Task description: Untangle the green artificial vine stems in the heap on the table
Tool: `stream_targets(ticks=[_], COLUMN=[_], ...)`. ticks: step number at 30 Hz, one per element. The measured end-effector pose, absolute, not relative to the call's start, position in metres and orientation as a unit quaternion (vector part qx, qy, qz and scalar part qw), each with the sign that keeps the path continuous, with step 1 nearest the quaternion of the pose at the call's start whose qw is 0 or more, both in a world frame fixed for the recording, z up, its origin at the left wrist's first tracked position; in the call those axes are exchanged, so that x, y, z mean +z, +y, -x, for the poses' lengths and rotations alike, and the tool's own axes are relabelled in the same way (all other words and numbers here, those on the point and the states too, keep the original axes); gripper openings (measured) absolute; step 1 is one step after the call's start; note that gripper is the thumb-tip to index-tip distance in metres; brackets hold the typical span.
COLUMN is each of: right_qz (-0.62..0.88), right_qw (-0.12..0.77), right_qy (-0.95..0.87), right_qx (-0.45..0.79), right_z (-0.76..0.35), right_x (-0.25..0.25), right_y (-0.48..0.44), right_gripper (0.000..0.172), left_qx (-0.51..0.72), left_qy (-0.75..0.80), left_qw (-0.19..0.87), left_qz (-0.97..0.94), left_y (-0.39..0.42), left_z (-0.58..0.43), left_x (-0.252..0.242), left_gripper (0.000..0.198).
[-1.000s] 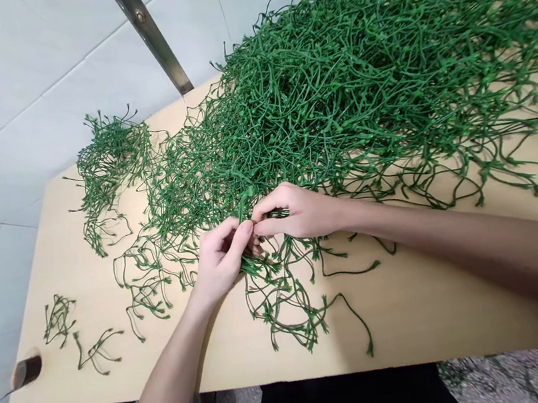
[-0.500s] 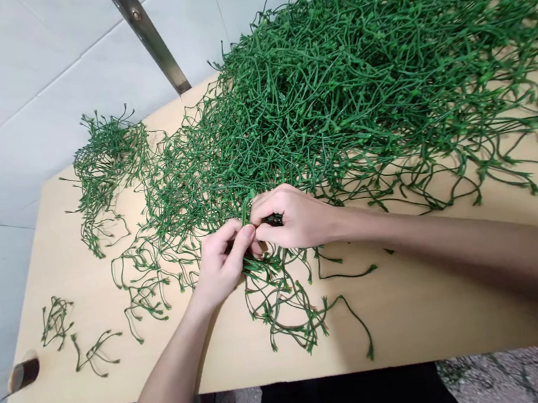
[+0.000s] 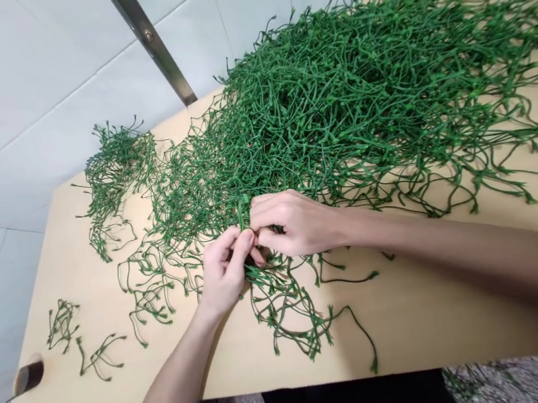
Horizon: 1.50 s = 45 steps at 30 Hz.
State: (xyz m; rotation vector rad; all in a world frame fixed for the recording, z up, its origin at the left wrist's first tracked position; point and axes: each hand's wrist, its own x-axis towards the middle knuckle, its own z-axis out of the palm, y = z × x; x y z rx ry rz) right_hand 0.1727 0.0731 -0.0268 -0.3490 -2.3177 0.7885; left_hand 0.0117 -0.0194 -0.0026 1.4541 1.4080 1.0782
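A big tangled heap of green plastic stems covers the back and right of a pale wooden table. At the heap's near edge my left hand and my right hand meet fingertip to fingertip. Both are closed in a pinch on a bundle of green stems that trails toward the table's front edge. A short stem end sticks up between my fingers.
A smaller clump of stems lies at the back left. Two little sprigs rest near the front left corner, beside a clear container at the table's edge. A white tiled wall with a metal strip stands behind.
My hands have stayed together on the bundle, with the fingers shifting slightly. The view has tipped a little, so everything sits lower in the picture.
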Motion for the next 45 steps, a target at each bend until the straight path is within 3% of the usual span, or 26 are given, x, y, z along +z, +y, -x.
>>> stream_targets(ticks=[4, 11, 14, 17, 20, 25, 30, 35, 40, 45], right_qz=[0.122, 0.264, 0.253, 0.224, 0.209, 0.242, 0.244, 0.260, 0.264, 0.303], right_qw=[0.321, 0.360, 0.340, 0.283, 0.249, 0.283, 0.289, 0.238, 0.187, 0.158], right_qy=[-0.899, -0.866, -0.863, -0.856, -0.827, -0.749, -0.696, -0.642, -0.676, -0.676], right_qx=[0.271, 0.224, 0.276, 0.371, 0.459, 0.548, 0.611, 0.681, 0.662, 0.653], right_z=[-0.179, -0.183, -0.181, -0.178, -0.175, -0.175, -0.174, -0.172, -0.172, -0.172], right_x=[-0.020, 0.008, 0.013, 0.011, 0.007, 0.007, 0.010, 0.007, 0.006, 0.011], right_y=[0.081, 0.079, 0.075, 0.071, 0.071, 0.076, 0.080, 0.079, 0.074, 0.072], right_gripper=[0.035, 0.022, 0.028, 0.026, 0.016, 0.010, 0.013, 0.022, 0.031, 0.025], left_qx=[0.486, 0.551, 0.547, 0.541, 0.539, 0.549, 0.573, 0.579, 0.557, 0.535], left_qy=[0.558, 0.572, 0.571, 0.552, 0.529, 0.515, 0.545, 0.558, 0.559, 0.558], left_qw=[0.427, 0.385, 0.361, 0.427, 0.498, 0.526, 0.459, 0.394, 0.381, 0.393], left_qz=[-0.520, -0.470, -0.494, -0.469, -0.426, -0.397, -0.405, -0.445, -0.481, -0.498], left_y=[-0.017, -0.008, -0.008, -0.008, -0.008, -0.006, -0.006, -0.007, -0.008, -0.009], left_z=[-0.009, 0.003, 0.005, 0.001, -0.003, -0.004, 0.000, 0.000, -0.001, -0.003], left_x=[-0.001, -0.016, -0.016, -0.010, -0.004, -0.006, -0.014, -0.015, -0.013, -0.010], left_gripper=[0.032, 0.033, 0.037, 0.024, 0.032, 0.031, 0.025, 0.024, 0.028, 0.029])
